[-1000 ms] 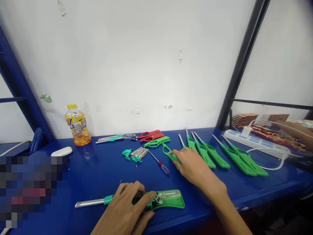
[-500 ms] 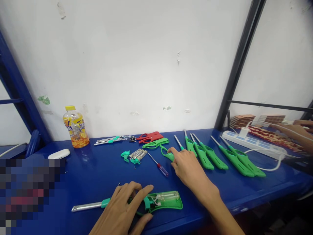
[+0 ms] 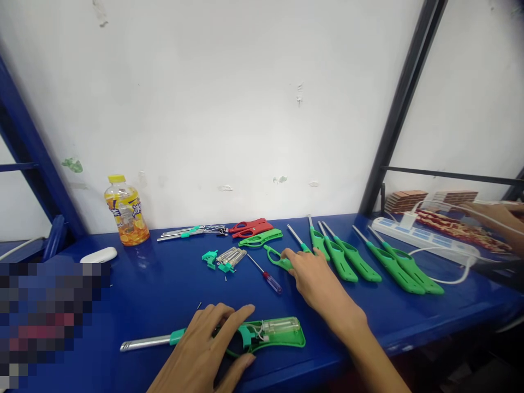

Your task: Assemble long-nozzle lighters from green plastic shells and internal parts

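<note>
My left hand [image 3: 204, 344] holds down an opened green gas lighter [image 3: 282, 335] at the table's near edge, thumb and fingers on both sides of its middle. Its clear fuel tank [image 3: 280, 326], white wires and teal trigger show in the half shell, and a metal tube points left. My right hand [image 3: 317, 278] is closed on a loose green lighter shell [image 3: 276, 257]; the palm hides much of it. Left of this hand lies a screwdriver [image 3: 268, 278] with a clear purple handle. Several assembled green lighters [image 3: 341, 262] lie to its right.
Fuel tanks [image 3: 231, 256] and teal triggers [image 3: 210, 258] lie mid-table. Behind are metal tubes [image 3: 176, 234], red shells [image 3: 251, 226] and another green shell [image 3: 266, 237]. A drink bottle [image 3: 126, 213] stands left; a power strip [image 3: 426, 240] lies right, near another person's arm [image 3: 495, 218].
My right hand and the green shell in it have shifted slightly left. My left hand stays on the opened lighter.
</note>
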Demonstrator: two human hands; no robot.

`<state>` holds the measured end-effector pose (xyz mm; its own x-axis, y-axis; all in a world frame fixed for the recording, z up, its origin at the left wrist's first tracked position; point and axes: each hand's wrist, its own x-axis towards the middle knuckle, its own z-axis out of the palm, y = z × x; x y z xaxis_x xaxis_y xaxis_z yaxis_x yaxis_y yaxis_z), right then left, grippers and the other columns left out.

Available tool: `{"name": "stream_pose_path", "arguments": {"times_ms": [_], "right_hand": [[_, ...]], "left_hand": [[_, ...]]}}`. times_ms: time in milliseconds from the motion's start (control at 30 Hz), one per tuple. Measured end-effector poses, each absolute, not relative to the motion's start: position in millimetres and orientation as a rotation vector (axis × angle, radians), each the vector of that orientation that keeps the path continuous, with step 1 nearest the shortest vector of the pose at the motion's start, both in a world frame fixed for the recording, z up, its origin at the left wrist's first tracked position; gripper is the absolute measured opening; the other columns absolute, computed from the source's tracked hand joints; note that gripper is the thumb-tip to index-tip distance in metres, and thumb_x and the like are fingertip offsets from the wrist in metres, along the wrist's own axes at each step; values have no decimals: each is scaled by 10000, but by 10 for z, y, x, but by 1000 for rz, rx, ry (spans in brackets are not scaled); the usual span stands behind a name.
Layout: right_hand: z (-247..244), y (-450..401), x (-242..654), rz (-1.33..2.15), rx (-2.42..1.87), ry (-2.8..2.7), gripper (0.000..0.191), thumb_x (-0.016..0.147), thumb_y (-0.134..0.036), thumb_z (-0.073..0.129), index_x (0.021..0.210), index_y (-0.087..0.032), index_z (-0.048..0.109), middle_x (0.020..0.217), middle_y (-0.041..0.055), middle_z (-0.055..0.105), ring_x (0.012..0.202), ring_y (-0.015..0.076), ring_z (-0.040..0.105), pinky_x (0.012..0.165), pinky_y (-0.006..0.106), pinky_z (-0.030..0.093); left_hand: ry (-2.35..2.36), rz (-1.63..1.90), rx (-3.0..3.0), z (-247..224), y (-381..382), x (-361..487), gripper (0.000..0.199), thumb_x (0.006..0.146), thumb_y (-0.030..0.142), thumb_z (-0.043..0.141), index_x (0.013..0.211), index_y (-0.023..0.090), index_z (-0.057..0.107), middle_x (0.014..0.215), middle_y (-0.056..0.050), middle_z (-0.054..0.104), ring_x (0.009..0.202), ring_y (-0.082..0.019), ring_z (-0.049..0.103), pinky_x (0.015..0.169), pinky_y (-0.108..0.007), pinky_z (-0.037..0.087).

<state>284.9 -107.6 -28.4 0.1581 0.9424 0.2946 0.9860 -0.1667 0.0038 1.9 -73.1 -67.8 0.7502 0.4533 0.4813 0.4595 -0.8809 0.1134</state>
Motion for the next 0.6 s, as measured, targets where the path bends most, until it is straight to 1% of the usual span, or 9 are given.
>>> {"name": "stream_pose_path", "arguments": {"times_ms": [100, 233, 367, 467, 533, 600], "right_hand": [[-324, -1080, 2850, -385, -2209, -1908, 437, 998, -10, 527, 1386, -182, 630, 1018, 108, 759, 1007, 321, 738, 1081, 535, 424], [-362, -1084, 2855, -420, -2157, -1929, 451, 1011, -25, 525, 1417, -202, 607, 1041, 94, 753, 1028, 310, 730, 1119, 556, 403], [-375, -1116, 2849, -416, -2102, -1961, 513, 992, 31, 484, 1436, -206, 582, 1022, 67, 755, 1023, 288, 724, 1156, 567, 388], [-368, -1145, 2848, -391, -2068, -1984, 568, 962, 71, 464, 1453, -200, 555, 1064, 71, 740, 1035, 268, 709, 1195, 567, 357], [-362, -1146, 2853, -377, -2059, -1984, 582, 953, 70, 475, 1472, -189, 529, 1106, 92, 727, 1045, 274, 700, 1188, 566, 372], [-358, -1125, 2862, -363, -2059, -1976, 559, 949, 61, 490, 1456, -171, 531, 1106, 111, 719, 1032, 285, 703, 1158, 565, 410]], "left_hand": [[-754, -789, -2936, -669, -729, 7, 675, 1001, 292, 706, 1596, 438, 422, 1351, -12, 724, 1224, -287, 737, 1104, -560, 571], [-726, -827, -2913, -649, -722, 2, 607, 990, 311, 723, 1540, 415, 490, 1300, -13, 748, 1164, -297, 763, 1060, -591, 597], [-699, -871, -2875, -618, -720, 22, 630, 945, 304, 775, 1512, 398, 514, 1249, -13, 769, 1104, -310, 782, 1005, -611, 627], [-702, -860, -2886, -606, -723, 34, 633, 943, 299, 777, 1509, 402, 513, 1235, -10, 769, 1088, -298, 783, 997, -599, 636], [-709, -847, -2898, -606, -730, 33, 629, 954, 299, 764, 1517, 414, 509, 1246, -8, 761, 1110, -291, 775, 1019, -587, 626], [-724, -850, -2898, -607, -742, 24, 620, 960, 298, 754, 1519, 423, 516, 1273, -15, 745, 1135, -289, 765, 1033, -561, 622]]}}
